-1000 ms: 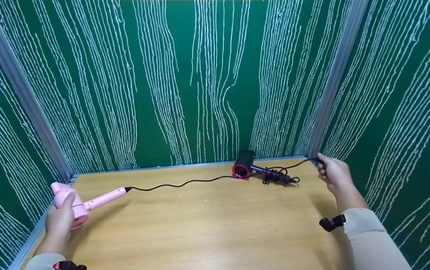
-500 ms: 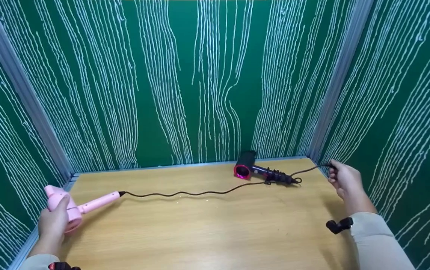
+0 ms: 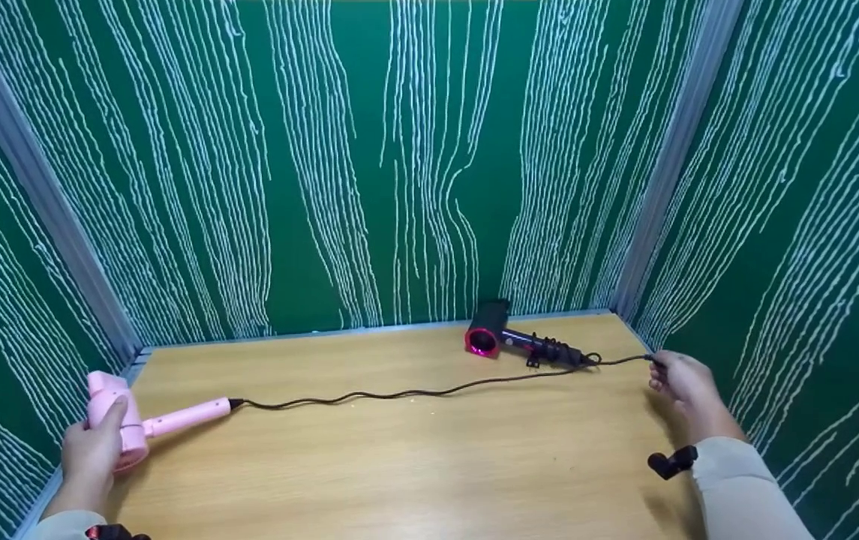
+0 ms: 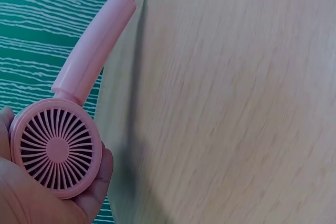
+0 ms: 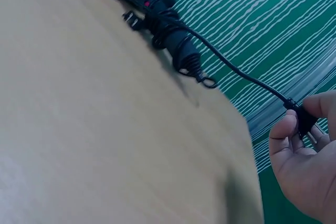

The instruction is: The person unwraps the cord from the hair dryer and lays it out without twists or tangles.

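Observation:
At the table's left edge my left hand [image 3: 93,454] grips the barrel of a pink hair dryer [image 3: 185,418]. Its handle points right, and in the left wrist view the round vented end of the pink dryer [image 4: 56,149] faces the camera. A thin black cord [image 3: 414,391] runs from the handle across to my right hand [image 3: 688,386], stretched with slight waves. Between thumb and fingers the right hand pinches the black plug [image 5: 303,119] at the cord's end, partly hidden by the fingers.
A black hair dryer [image 3: 491,326] with a magenta rim lies at the back of the wooden table [image 3: 399,472], its own cord wound round the handle. Green walls [image 3: 309,225] with white wavy lines enclose the table on the back and sides.
The pink dryer and left hand have moved left and slightly down. My right hand has moved a little right and down; the cord has straightened and come forward off the black dryer's body.

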The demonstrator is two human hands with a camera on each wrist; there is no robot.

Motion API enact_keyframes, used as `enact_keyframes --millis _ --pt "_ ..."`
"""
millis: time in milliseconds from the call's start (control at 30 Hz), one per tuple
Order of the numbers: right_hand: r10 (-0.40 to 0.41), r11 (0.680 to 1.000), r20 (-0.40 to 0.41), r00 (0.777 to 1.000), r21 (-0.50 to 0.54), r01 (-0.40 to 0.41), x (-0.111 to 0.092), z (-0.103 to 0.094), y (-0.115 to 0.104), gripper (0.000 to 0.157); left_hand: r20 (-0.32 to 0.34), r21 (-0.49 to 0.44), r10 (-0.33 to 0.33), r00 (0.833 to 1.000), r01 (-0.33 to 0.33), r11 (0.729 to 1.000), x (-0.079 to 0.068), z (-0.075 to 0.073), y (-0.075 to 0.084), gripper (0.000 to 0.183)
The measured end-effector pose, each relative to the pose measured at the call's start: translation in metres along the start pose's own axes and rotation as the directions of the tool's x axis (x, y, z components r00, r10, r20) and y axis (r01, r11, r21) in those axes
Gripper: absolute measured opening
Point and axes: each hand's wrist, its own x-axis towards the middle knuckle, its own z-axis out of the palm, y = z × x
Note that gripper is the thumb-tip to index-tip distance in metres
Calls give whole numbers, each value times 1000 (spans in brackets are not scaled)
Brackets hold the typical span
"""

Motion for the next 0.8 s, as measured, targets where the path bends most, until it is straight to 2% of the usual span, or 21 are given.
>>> enact_keyframes --millis 233,500,667,800 --pt "-19 988 -95 995 -154 4 13 1 24 42 -22 42 -23 999 23 999 6 0 -8 116" --pt "-55 942 -155 986 -334 -1 26 -2 42 29 7 67 -14 1000 14 998 12 -4 -13 114" --pt "-105 884 -169 980 -468 14 27 0 51 28 20 98 -11 1000 9 995 14 -5 -15 110" --pt "-149 797 -156 977 -604 25 26 6 52 35 17 142 -11 1000 9 990 12 -5 -17 108"
